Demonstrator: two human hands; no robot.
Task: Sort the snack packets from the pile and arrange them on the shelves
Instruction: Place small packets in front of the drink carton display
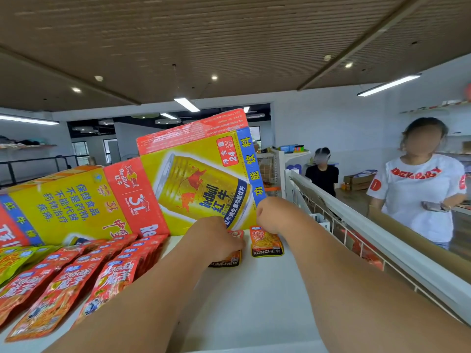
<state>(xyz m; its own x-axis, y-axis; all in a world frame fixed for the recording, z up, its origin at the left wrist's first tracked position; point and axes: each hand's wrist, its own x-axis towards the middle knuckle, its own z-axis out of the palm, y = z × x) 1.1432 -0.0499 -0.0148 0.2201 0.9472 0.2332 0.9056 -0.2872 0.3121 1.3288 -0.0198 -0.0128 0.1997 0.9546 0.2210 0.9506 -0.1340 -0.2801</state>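
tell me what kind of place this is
Probably a small shop: rows of snack packets lie on a white shelf, Red Bull cartons stand behind them, and wall shelves hold goods at far right.

The left hand (216, 235) hid most of one packet (226, 262); red packets (51, 296) at eight o'clock ran off the edge.

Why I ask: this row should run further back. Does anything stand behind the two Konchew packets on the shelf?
The tilted Red Bull carton stands behind both Konchew packets, its lower edge at their far ends. The right hand is at its lower corner; the left hand rests on the left packet.
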